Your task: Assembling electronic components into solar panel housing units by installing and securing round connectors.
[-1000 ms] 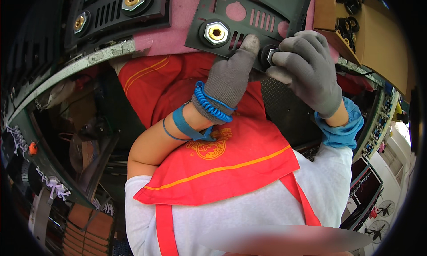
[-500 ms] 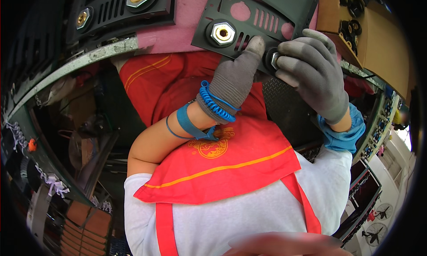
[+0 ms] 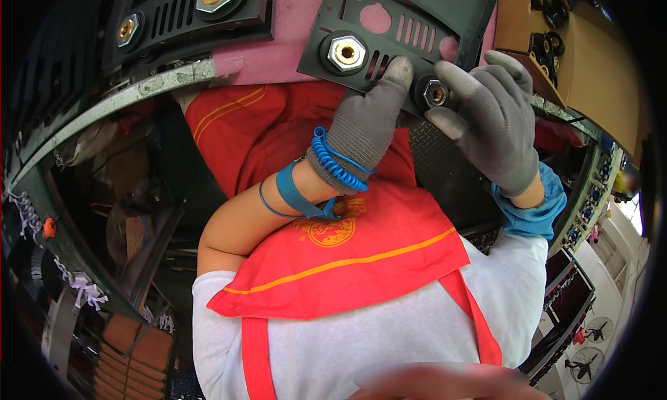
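Note:
A dark metal panel point(image 3: 332, 25) with slots and round holes lies at the front edge of the pink-covered table. My left hand point(image 3: 368, 126), in a grey glove, holds its near edge: the thumb presses on top and the other fingers are hidden. A silver hex nut point(image 3: 347, 53) with a brass centre sits on a black ring left of that thumb. At the panel's right corner is a second hex nut point(image 3: 435, 93) on a black ring. My right hand point(image 3: 497, 126), also gloved, has its thumb and forefinger apart beside this nut, with nothing between them.
Another dark panel point(image 3: 182, 25) with several brass-centred nuts lies at the upper left. An open cardboard box point(image 3: 597, 60) of black ring-shaped parts stands at the right. The table's metal edge point(image 3: 149, 84) curves along the near side. A blue coiled cord point(image 3: 333, 162) circles my left wrist.
My right fingers have come away from the right hex nut and spread apart, leaving it in full view. The left hand and the panel have barely moved.

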A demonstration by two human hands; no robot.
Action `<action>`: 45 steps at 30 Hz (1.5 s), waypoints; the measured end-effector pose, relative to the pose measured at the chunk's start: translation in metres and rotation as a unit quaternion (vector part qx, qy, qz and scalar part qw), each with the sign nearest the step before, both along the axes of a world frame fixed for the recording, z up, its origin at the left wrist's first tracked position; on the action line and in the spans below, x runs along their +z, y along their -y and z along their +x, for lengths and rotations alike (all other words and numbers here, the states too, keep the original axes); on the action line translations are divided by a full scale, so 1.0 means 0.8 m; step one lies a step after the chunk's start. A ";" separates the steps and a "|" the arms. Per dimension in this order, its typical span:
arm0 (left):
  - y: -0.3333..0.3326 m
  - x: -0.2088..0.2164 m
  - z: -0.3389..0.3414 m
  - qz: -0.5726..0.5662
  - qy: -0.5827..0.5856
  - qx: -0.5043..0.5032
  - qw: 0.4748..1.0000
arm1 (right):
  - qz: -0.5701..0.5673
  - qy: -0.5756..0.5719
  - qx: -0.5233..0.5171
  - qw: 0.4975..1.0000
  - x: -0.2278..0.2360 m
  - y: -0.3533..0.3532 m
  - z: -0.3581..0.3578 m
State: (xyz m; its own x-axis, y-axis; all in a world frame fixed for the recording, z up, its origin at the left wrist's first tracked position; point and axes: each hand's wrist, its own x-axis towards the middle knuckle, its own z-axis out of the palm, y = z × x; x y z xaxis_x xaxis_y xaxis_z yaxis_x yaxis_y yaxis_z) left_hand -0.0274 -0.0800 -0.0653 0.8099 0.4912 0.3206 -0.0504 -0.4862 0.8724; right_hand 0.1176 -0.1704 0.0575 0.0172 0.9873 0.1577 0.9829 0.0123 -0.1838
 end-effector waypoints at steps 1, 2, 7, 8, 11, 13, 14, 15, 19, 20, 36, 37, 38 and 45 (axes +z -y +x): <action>-0.005 0.010 -0.004 0.022 -0.016 -0.001 1.000 | -0.008 0.026 -0.028 0.999 0.001 0.001 -0.004; -0.008 0.014 -0.007 0.045 -0.033 -0.002 0.998 | -0.029 0.040 -0.031 0.998 0.006 0.004 -0.002; -0.012 0.032 -0.009 0.017 -0.118 -0.017 0.993 | -0.001 -0.046 0.040 0.998 0.021 0.012 0.011; -0.013 0.039 -0.006 -0.011 -0.135 -0.008 0.991 | -0.007 -0.061 0.040 0.997 0.013 0.009 0.006; -0.015 0.030 -0.009 0.034 -0.076 -0.006 0.996 | 0.007 -0.016 0.001 1.000 0.017 0.015 0.014; -0.013 0.024 -0.006 0.004 -0.066 -0.007 0.998 | -0.005 -0.061 0.030 0.998 0.034 0.030 0.030; -0.013 0.022 -0.005 -0.026 -0.057 -0.006 0.998 | -0.002 -0.061 0.029 0.998 0.028 0.023 0.027; -0.013 0.026 -0.007 -0.023 -0.059 0.001 0.998 | 0.000 -0.060 0.030 0.998 0.020 0.012 0.020; -0.022 0.061 -0.018 -0.011 -0.045 -0.047 0.998 | -0.017 -0.227 0.004 0.974 0.002 -0.002 0.008; -0.021 0.066 -0.015 -0.083 0.032 -0.040 0.995 | 0.000 -0.221 0.015 0.975 0.007 -0.007 0.007; -0.166 0.103 -0.102 0.237 0.016 0.319 0.917 | -0.001 -0.108 0.142 0.984 0.056 -0.247 -0.022; -0.174 0.096 -0.103 0.313 -0.018 0.326 0.892 | -0.030 -0.081 0.159 0.984 0.048 -0.258 -0.020; -0.178 0.091 -0.103 0.290 -0.023 0.313 0.904 | -0.088 -0.059 0.148 0.983 0.048 -0.263 -0.022; -0.192 0.095 -0.101 0.269 0.017 0.301 0.915 | 0.047 -0.133 0.150 0.979 0.024 -0.246 -0.015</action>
State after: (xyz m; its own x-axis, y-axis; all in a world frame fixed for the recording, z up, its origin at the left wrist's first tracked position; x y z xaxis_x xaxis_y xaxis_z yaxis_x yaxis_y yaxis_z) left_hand -0.1078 0.0738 0.0106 0.4295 0.6091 0.6668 0.3451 -0.7930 0.5021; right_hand 0.1056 0.0263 0.0767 -0.2189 0.9353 0.2780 0.8499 0.3227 -0.4166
